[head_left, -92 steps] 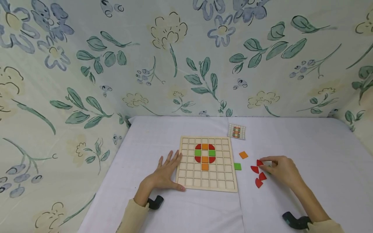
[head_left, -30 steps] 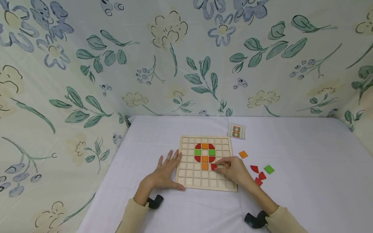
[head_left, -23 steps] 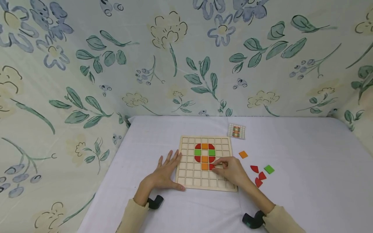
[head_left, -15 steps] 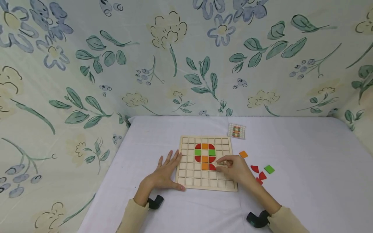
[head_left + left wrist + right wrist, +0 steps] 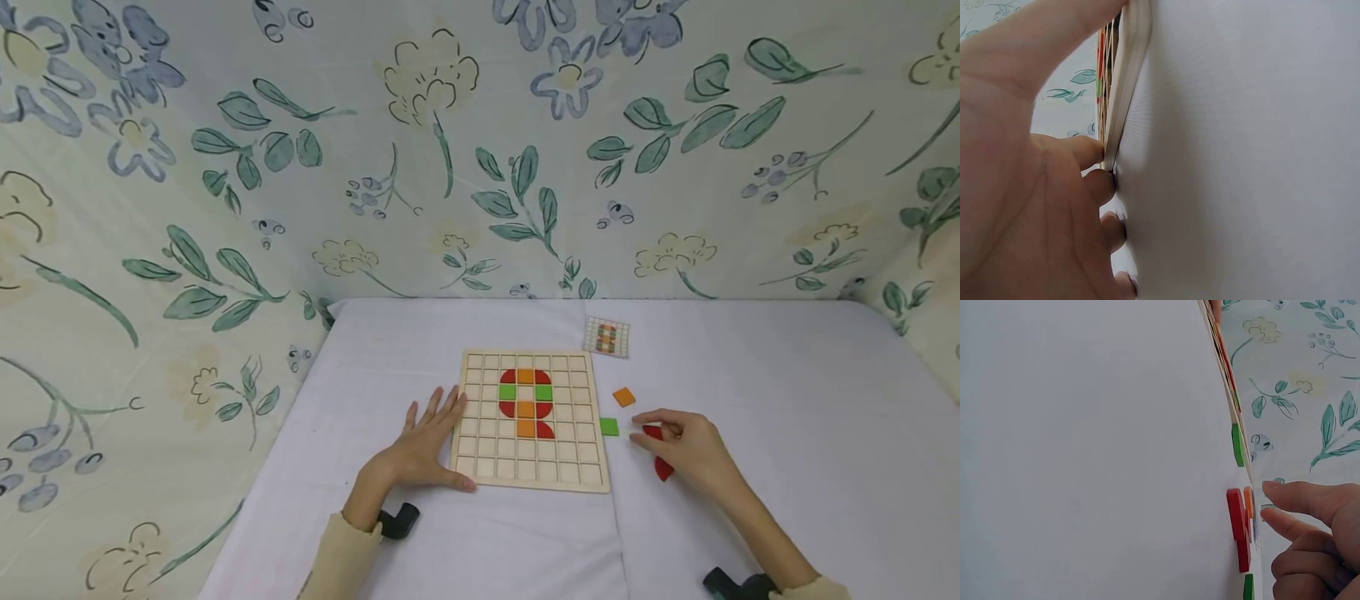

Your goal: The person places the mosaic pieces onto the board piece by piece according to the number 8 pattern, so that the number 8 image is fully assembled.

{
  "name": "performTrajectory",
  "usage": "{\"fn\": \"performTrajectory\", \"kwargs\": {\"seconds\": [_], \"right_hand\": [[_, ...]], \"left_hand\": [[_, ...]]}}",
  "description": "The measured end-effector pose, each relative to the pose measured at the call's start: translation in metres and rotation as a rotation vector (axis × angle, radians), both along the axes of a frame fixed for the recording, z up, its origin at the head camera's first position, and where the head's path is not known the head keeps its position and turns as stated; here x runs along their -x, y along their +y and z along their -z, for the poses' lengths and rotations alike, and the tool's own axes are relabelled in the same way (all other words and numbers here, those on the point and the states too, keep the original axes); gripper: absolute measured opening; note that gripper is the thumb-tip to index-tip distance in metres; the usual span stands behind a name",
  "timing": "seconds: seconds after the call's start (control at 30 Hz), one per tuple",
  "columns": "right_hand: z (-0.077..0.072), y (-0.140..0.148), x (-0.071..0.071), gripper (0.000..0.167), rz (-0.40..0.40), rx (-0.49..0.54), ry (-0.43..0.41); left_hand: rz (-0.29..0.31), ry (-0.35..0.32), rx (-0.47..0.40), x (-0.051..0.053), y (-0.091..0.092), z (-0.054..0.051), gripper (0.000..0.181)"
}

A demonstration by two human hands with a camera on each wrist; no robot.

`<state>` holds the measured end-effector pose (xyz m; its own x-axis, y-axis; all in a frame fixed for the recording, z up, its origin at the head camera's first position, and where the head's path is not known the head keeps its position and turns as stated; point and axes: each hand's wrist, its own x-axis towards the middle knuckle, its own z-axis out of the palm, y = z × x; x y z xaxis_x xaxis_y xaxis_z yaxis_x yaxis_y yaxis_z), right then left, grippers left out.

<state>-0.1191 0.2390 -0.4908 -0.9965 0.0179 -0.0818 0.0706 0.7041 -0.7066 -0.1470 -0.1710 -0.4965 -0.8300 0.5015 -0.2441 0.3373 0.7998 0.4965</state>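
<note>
My left hand (image 5: pixel 423 450) lies with fingers spread at the left edge of the wooden grid board (image 5: pixel 487 471), thumb by its front edge. The board bears red quarter-circles, orange squares and green squares; one red quarter-circle (image 5: pixel 545 430) sits right of the lowest orange square (image 5: pixel 527 428). My right hand (image 5: pixel 693 450) hovers over loose red quarter-circles (image 5: pixel 663 468), partly hiding them. Its thumb and index finger are apart with nothing between them, and the other fingers curl, as the right wrist view shows. A loose green square (image 5: pixel 610 427) lies against the board's right edge.
A small pattern card (image 5: pixel 607 337) lies behind the board's right corner. A loose orange square (image 5: pixel 624 397) rests to the right of the board. Another green piece (image 5: pixel 1248 587) shows in the right wrist view. White cloth covers the table, with floral fabric behind.
My right hand placed a red quarter-circle beside the lowest orange square and let go of it. It then moved right, over the loose red pieces. My left hand stayed put.
</note>
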Motion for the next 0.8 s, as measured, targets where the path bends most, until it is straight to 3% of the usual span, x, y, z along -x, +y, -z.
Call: {"fn": "performTrajectory", "kwargs": {"seconds": [0.27, 0.57, 0.8], "right_hand": [[-0.001, 0.037, -0.01, 0.034, 0.086, -0.071, 0.038], [0.008, 0.065, -0.014, 0.036, 0.077, -0.133, 0.077], [0.009, 0.067, -0.009, 0.033, 0.047, -0.134, 0.1]], "left_hand": [[0.006, 0.002, 0.0, 0.0, -0.001, 0.002, 0.137], [0.006, 0.011, -0.001, 0.0, -0.001, 0.002, 0.137], [0.003, 0.012, -0.013, -0.001, -0.001, 0.002, 0.137]]}}
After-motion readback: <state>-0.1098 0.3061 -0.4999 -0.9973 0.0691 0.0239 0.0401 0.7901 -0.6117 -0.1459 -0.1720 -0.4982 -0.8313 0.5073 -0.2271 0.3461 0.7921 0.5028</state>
